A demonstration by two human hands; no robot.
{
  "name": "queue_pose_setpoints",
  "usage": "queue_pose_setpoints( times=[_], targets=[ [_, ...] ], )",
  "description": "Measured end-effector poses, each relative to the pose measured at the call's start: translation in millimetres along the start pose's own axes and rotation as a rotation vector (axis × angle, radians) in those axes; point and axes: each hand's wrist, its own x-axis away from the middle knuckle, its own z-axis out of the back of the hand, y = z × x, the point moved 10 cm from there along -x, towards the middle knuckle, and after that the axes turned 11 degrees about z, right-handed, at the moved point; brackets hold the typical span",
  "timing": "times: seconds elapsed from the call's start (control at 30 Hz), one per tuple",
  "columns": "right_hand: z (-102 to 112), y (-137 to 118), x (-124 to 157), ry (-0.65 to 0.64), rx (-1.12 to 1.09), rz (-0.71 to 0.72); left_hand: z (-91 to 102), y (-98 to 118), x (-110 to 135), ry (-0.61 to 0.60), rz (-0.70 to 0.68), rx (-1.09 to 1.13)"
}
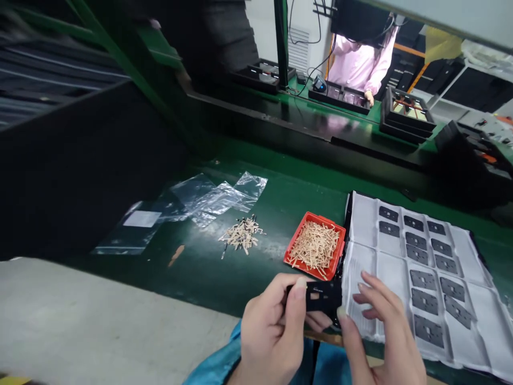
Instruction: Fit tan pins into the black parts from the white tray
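Observation:
My left hand [276, 326] pinches a small flat black part [323, 295] between thumb and fingers, low in the middle of the view. My right hand [380, 331] touches the part's right edge with thumb and fingertips curled around it. Just above the hands sits a red tray [292, 251] full of thin tan strips [315, 245]. To the right lies a white sheet [380, 262] carrying several dark flat parts [420, 279] in rows.
A loose pile of tan strips [241, 234] and clear plastic bags [216, 197] lie on the green table [280, 198]. A big dark box [72, 171] stands at left. Across the table, a person in pink [360, 59] works over black trays [404, 115].

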Motion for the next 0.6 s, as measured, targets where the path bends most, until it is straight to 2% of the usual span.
queue_pose_setpoints(
  times=[0.13, 0.27, 0.37, 0.6],
  targets=[
    [-21.4, 2.2, 6.3, -0.071, -0.261, -0.003, -1.5, 3.4, 0.6, -0.007, -0.003, -0.011],
    [-36.4, 12.3, 23.8, -0.005, -0.431, -0.289, 1.7, 11.6, 1.3, 0.032, -0.1, -0.115],
    [-45.2, 10.2, 30.4, -0.007, -0.51, -0.414, 3.1, 19.0, 5.5, 0.066, -0.21, -0.226],
    [-59.1, 11.1, 20.5, -0.04, -0.767, -0.461, 0.5, 21.6, 32.3, 0.177, -0.468, -0.523]
  ],
)
